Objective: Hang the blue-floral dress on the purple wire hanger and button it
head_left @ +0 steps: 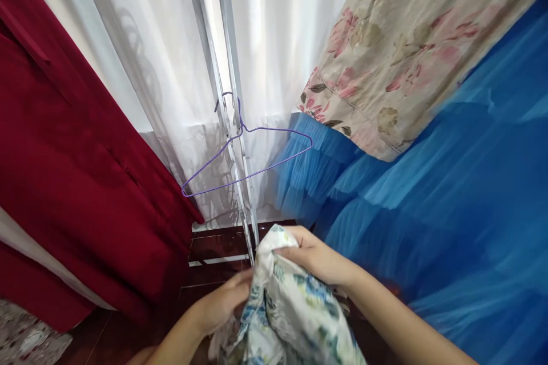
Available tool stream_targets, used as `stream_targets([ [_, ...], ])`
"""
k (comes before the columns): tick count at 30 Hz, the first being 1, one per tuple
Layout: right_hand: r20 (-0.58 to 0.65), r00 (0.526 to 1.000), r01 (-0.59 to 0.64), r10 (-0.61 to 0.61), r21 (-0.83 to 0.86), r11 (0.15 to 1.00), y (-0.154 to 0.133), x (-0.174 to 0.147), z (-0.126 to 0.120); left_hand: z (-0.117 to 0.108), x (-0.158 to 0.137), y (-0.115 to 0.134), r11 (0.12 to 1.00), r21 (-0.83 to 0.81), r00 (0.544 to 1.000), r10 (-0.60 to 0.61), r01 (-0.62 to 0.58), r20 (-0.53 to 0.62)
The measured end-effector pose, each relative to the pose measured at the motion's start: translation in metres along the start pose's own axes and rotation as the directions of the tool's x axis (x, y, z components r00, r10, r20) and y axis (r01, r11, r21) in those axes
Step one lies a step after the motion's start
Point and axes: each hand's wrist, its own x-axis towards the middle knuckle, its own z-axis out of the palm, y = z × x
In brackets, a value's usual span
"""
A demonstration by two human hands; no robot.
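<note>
Both my hands hold a white garment with a blue and green flower print (291, 308) low in the middle of the view. My left hand (222, 302) grips its left side from below. My right hand (312, 256) pinches its upper edge, fingers closed over the cloth. Just above them a purple wire hanger (252, 151) hangs bare on the white metal rack pole (226, 97).
A dark red garment (77, 154) hangs at the left. A blue pleated tulle dress (428, 199) fills the right, with a beige pink-flowered dress (406, 57) above it. White sheer curtains (149, 57) hang behind the rack. Dark wooden floor (214, 251) lies below.
</note>
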Motion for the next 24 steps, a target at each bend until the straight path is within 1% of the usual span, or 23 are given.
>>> stream_targets([
  [1,-0.038,0.998,0.038,-0.041,-0.073,0.997,-0.008,0.002,-0.001,-0.005,-0.007,-0.013,0.999,0.000,0.999,-0.032,0.032,-0.020],
  [2,-0.068,0.994,0.070,-0.081,-0.151,0.986,-0.015,0.004,-0.003,-0.009,-0.014,-0.022,0.999,-0.006,0.999,-0.031,0.031,-0.021],
  [3,-0.095,0.988,0.097,-0.121,-0.227,0.969,-0.022,0.007,-0.004,-0.012,-0.020,-0.028,1.000,-0.010,1.000,0.008,-0.008,-0.008],
  [4,-0.119,0.980,0.120,-0.161,-0.296,0.948,-0.027,0.010,-0.005,-0.015,-0.026,-0.031,0.997,0.002,0.997,0.077,-0.077,-0.003],
  [5,-0.142,0.969,0.140,-0.201,-0.355,0.924,-0.032,0.013,-0.006,-0.017,-0.031,-0.030,0.987,0.048,0.988,0.154,-0.153,-0.024],
  [6,-0.159,0.959,0.154,-0.235,-0.404,0.902,-0.036,0.017,-0.006,-0.017,-0.035,-0.028,0.968,0.139,0.971,0.223,-0.210,-0.082],
  [7,-0.173,0.949,0.161,-0.263,-0.451,0.878,-0.039,0.020,-0.007,-0.017,-0.037,-0.024,0.936,0.265,0.946,0.279,-0.230,-0.165],
  [9,-0.193,0.936,0.152,-0.296,-0.535,0.831,-0.044,0.027,-0.006,-0.017,-0.036,-0.013,0.838,0.514,0.870,0.380,-0.181,-0.314],
  [10,-0.205,0.934,0.133,-0.294,-0.564,0.815,-0.046,0.030,-0.006,-0.018,-0.033,-0.007,0.782,0.605,0.831,0.432,-0.151,-0.350],
  [11,-0.219,0.937,0.103,-0.272,-0.572,0.814,-0.048,0.033,-0.006,-0.019,-0.030,-0.002,0.729,0.670,0.799,0.483,-0.140,-0.359],
  [12,-0.229,0.948,0.062,-0.222,-0.549,0.834,-0.049,0.034,-0.005,-0.023,-0.025,0.002,0.684,0.714,0.774,0.531,-0.150,-0.346],
  [13,-0.222,0.965,0.012,-0.141,-0.499,0.866,-0.049,0.034,-0.005,-0.027,-0.021,0.006,0.652,0.738,0.756,0.568,-0.174,-0.325],
  [14,-0.179,0.983,-0.050,-0.032,-0.436,0.899,-0.049,0.033,-0.006,-0.033,-0.017,0.008,0.639,0.743,0.741,0.595,-0.201,-0.312],
  [15,-0.098,0.991,-0.119,0.089,-0.372,0.920,-0.048,0.029,-0.006,-0.039,-0.014,0.009,0.643,0.732,0.730,0.609,-0.226,-0.309],
  [16,0.017,0.979,-0.189,0.205,-0.324,0.927,-0.048,0.025,-0.007,-0.046,-0.013,0.010,0.658,0.712,0.727,0.611,-0.246,-0.313],
  [17,0.142,0.941,-0.254,0.306,-0.299,0.920,-0.047,0.019,-0.009,-0.053,-0.013,0.011,0.678,0.690,0.737,0.597,-0.253,-0.317],
  [18,0.249,0.890,-0.304,0.382,-0.299,0.905,-0.047,0.012,-0.011,-0.059,-0.014,0.012,0.698,0.673,0.762,0.567,-0.244,-0.311],
  [19,0.314,0.847,-0.337,0.429,-0.306,0.890,-0.047,0.006,-0.014,-0.065,-0.017,0.014,0.710,0.668,0.802,0.522,-0.222,-0.288],
  [20,0.330,0.831,-0.356,0.447,-0.301,0.884,-0.049,0.000,-0.018,-0.069,-0.022,0.017,0.711,0.675,0.851,0.465,-0.196,-0.242],
  [21,0.299,0.845,-0.368,0.443,-0.277,0.888,-0.051,-0.005,-0.023,-0.072,-0.028,0.020,0.708,0.685,0.901,0.394,-0.171,-0.182],
  [22,0.227,0.877,-0.374,0.423,-0.230,0.898,-0.053,-0.007,-0.029,-0.073,-0.034,0.023,0.710,0.689,0.943,0.311,-0.149,-0.116],
  [23,0.122,0.912,-0.371,0.392,-0.162,0.914,-0.056,-0.008,-0.036,-0.074,-0.040,0.026,0.720,0.683,0.971,0.230,-0.127,-0.062],
  [24,0.003,0.933,-0.358,0.360,-0.084,0.930,-0.060,-0.005,-0.044,-0.075,-0.046,0.028,0.732,0.673,0.986,0.162,-0.102,-0.028],
])
